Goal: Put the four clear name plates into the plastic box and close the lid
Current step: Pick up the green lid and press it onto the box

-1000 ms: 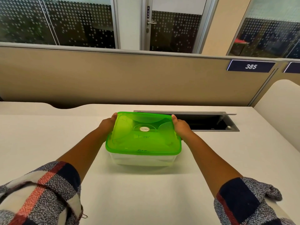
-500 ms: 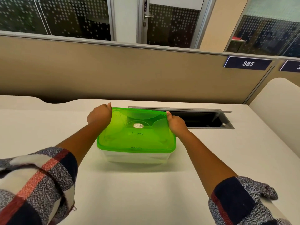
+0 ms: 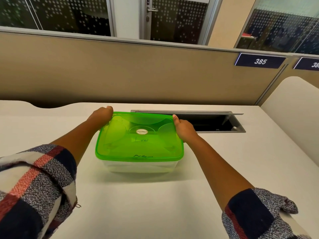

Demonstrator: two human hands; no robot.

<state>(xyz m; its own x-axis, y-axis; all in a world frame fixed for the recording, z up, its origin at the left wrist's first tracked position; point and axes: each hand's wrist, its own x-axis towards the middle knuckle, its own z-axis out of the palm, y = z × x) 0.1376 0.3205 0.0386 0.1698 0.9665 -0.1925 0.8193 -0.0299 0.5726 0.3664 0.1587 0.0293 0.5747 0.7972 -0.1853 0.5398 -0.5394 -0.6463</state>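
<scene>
Since half a second ago: left hand [image 3: 101,116] shifted onto lid's far left corner, grip now curled around edge; right hand [image 3: 183,129] unchanged, clasping far right corner. One green lid [image 3: 139,140] seated on one clear plastic box [image 3: 138,167], mid tabletop [image 3: 155,204]. Name plates inside not discernible. Behind box, one open cable trough [image 3: 212,122]; beyond, tan partition [image 3: 138,71], two number signs [image 3: 260,61].

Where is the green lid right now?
In the head view, the green lid sits on top of the clear plastic box at the middle of the white desk, with the left hand and right hand at its far corners.
</scene>
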